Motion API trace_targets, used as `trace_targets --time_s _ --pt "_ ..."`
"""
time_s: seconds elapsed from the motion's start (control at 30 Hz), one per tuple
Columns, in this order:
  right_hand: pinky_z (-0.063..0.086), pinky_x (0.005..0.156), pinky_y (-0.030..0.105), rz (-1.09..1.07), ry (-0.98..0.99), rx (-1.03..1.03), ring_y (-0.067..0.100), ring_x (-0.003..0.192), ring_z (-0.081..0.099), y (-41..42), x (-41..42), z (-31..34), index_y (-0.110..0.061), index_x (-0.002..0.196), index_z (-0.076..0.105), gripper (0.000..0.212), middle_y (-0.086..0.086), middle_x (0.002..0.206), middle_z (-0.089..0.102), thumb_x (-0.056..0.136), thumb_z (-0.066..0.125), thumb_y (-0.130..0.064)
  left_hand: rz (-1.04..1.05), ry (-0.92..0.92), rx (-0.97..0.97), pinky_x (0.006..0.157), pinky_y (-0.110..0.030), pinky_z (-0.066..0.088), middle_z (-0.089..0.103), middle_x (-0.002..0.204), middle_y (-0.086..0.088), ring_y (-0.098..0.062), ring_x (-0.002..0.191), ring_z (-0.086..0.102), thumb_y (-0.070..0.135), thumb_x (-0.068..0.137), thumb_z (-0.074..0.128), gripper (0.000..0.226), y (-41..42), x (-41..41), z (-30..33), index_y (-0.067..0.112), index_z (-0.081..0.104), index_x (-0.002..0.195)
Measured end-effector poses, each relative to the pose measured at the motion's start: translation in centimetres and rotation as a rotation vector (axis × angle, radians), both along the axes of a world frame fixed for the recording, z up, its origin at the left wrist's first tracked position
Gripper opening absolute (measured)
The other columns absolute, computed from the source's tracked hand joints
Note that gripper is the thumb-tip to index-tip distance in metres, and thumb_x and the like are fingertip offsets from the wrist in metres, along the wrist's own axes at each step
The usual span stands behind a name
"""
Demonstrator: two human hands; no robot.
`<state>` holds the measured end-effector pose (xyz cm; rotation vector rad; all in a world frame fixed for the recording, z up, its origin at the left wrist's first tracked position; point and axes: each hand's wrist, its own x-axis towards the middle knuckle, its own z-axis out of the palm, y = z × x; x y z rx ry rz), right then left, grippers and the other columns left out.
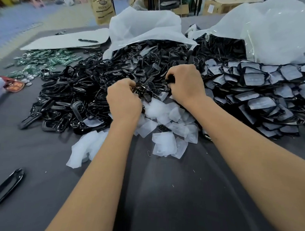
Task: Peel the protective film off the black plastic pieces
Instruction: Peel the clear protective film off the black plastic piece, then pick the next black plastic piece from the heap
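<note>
The left hand (pixel 124 98) is holding a black piece (pixel 140 87) over the big black pile (pixel 82 87). The right hand (pixel 186 83) is gripping another black piece (pixel 170 79). White film bits (pixel 164 144) are lying on the counter (pixel 170 195).

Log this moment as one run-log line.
step: peeling film | left hand: grips black piece | right hand: grips black piece | peeled films: heaped by wrists | filmed pieces: stacked right

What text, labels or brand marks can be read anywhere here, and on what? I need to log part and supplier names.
None can be read.
Brown sack: round printed mark with lines below, too blurred.
Cardboard box: white label, too small.
Film-covered pieces: faint grey print, illegible.
Red packet: printed pattern, no readable words.
Green circuit boards: markings too small.
</note>
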<state>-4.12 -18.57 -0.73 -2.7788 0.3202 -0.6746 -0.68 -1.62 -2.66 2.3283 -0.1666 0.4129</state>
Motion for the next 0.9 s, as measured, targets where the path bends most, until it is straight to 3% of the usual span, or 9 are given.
trace_targets --time_s 0.07,0.2,0.3,0.37,0.43,0.57,0.67,0.73,0.9 --pt "0.055 0.088 0.034 -0.020 -0.075 0.055 0.027 0.103 0.069 -0.2 -0.1 0.1 -0.017 0.110 0.079 0.018 0.007 0.106 0.077 0.094 0.075 -0.022 0.039 -0.024 -0.057 0.088 -0.028 0.052 0.076 0.103 -0.007 -0.025 0.099 0.070 0.002 0.090 0.065 0.024 0.7 0.2 0.2 0.013 0.079 0.108" --pt "0.057 0.079 0.040 -0.001 -0.024 0.160 0.030 0.084 0.069 0.2 -0.1 -0.4 -0.007 0.091 0.075 0.032 0.012 0.086 0.073 0.098 0.071 -0.038 0.065 -0.051 -0.064 0.079 -0.030 0.047 0.074 0.093 -0.001 -0.023 0.091 0.067 0.019 0.091 0.075 0.006 1.6 0.3 0.2 0.016 0.075 0.096" --pt "0.053 0.076 0.044 -0.020 0.014 0.242 0.034 0.079 0.065 0.7 -0.3 -0.9 -0.002 0.081 0.066 0.046 0.011 0.077 0.066 0.106 0.057 -0.039 0.098 -0.066 -0.069 0.073 -0.033 0.045 0.069 0.090 -0.001 -0.024 0.084 0.064 0.032 0.094 0.075 0.022 1.9 0.5 0.2 0.014 0.062 0.095" --pt "0.050 0.073 0.043 0.009 -0.032 0.323 0.031 0.075 0.061 1.1 -0.8 -1.1 -0.001 0.079 0.063 0.046 0.005 0.070 0.059 0.109 0.051 -0.034 0.072 -0.016 -0.139 0.075 -0.041 0.055 0.070 0.091 -0.007 -0.029 0.083 0.070 0.035 0.097 0.070 0.028 1.9 0.9 0.2 0.014 0.052 0.096" --pt "0.046 0.067 0.033 0.096 -0.084 0.473 0.015 0.064 0.055 1.7 -1.7 -1.2 -0.006 0.093 0.074 0.038 -0.007 0.063 0.055 0.110 0.049 -0.029 0.029 0.081 -0.217 0.079 -0.049 0.059 0.071 0.095 -0.012 -0.034 0.086 0.072 0.042 0.098 0.067 0.035 2.0 1.2 0.3 0.014 0.046 0.097" --pt "0.030 0.050 0.013 0.208 -0.121 0.748 0.002 0.041 0.040 3.7 -3.8 -1.7 -0.013 0.105 0.078 0.037 -0.017 0.041 0.038 0.112 0.045 -0.030 0.012 0.197 -0.231 0.070 -0.038 0.048 0.063 0.093 -0.001 -0.024 0.086 0.065 0.071 0.094 0.053 0.055 1.8 0.6 0.7 0.017 0.048 0.101" --pt "0.033 0.060 0.012 0.287 -0.049 0.953 -0.007 0.052 0.051 4.4 -5.0 -2.4 -0.011 0.129 0.070 0.038 -0.032 0.049 0.049 0.109 0.038 -0.012 -0.022 0.177 -0.272 0.063 -0.027 0.039 0.061 0.086 0.005 -0.010 0.077 0.057 0.076 0.095 0.044 0.056 1.9 0.0 0.9 0.020 0.051 0.093" --pt "0.036 0.056 0.017 0.339 -0.006 1.015 0.001 0.050 0.047 4.6 -5.6 -2.9 -0.013 0.145 0.058 0.048 -0.031 0.052 0.051 0.104 0.035 -0.002 -0.033 0.144 -0.238 0.060 -0.026 0.034 0.057 0.077 0.008 -0.008 0.069 0.052 0.075 0.096 0.044 0.058 2.1 -0.5 0.9 0.019 0.051 0.085" --pt "0.045 0.055 0.023 0.368 -0.120 1.145 0.010 0.066 0.057 4.8 -6.5 -3.5 -0.017 0.132 0.062 0.036 -0.002 0.083 0.057 0.101 0.058 0.001 -0.060 0.114 -0.181 0.060 -0.028 0.034 0.053 0.074 0.008 -0.012 0.068 0.050 0.073 0.096 0.045 0.057 2.5 -2.4 1.1 0.016 0.049 0.089"
